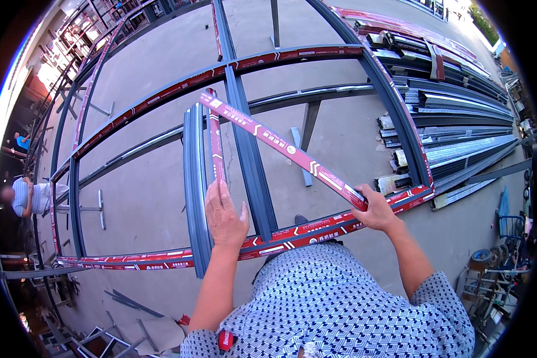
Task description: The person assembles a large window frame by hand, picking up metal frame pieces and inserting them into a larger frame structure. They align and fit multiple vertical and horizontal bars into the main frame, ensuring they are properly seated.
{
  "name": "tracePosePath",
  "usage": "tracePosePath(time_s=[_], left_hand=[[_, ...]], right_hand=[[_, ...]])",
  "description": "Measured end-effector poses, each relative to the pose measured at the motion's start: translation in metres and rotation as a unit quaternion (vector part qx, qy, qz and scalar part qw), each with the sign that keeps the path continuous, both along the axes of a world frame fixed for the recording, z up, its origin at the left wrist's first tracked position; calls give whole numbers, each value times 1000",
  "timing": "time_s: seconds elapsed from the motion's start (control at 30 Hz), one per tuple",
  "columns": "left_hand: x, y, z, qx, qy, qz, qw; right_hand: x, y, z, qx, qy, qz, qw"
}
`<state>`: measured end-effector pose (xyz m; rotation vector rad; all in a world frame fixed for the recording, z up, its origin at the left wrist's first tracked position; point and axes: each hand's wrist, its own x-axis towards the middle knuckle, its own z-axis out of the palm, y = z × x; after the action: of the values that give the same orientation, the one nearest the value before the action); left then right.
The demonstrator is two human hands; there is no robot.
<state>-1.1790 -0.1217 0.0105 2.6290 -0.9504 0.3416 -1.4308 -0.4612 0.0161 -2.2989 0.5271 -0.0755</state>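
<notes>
My right hand (376, 209) is closed around the near end of a red-filmed metal profile (286, 146). This profile slants up and to the left over the frame, its far end above a dark grey profile. My left hand (225, 219) lies with fingers stretched out along the red side of that dark grey profile (197, 179), thumb apart. The grey profile rests across the large window-like frame (316, 232), left of the frame's middle bar (247, 149). Red printed film covers the frame's outer bars. Part of the grey profile is hidden under my left hand.
Long metal profiles (453, 107) lie stacked at the right. Dark support beams (310, 122) stand beneath the frame. At the far left are a person in a striped top (22, 194) and another in blue (22, 142). A wheeled cart (489, 253) stands at the lower right.
</notes>
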Motion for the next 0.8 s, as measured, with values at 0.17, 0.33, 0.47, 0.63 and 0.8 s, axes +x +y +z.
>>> tracePosePath(time_s=[0.17, 0.33, 0.47, 0.63, 0.8], left_hand=[[23, -28, 49, 41, -111, -81, 990], [47, -22, 69, 189, 119, -124, 967], [34, -14, 79, 224, 227, -103, 942], [-11, -27, 62, 95, 357, 17, 929], [-49, -42, 13, -8, 348, 75, 934]], right_hand=[[3, -50, 16, -269, -28, 163, 949], [29, -109, 33, -386, -137, 166, 897], [74, -140, 17, -454, -181, 42, 871], [141, -73, -25, -329, -195, -157, 910], [184, 65, -51, 219, -50, -85, 971]])
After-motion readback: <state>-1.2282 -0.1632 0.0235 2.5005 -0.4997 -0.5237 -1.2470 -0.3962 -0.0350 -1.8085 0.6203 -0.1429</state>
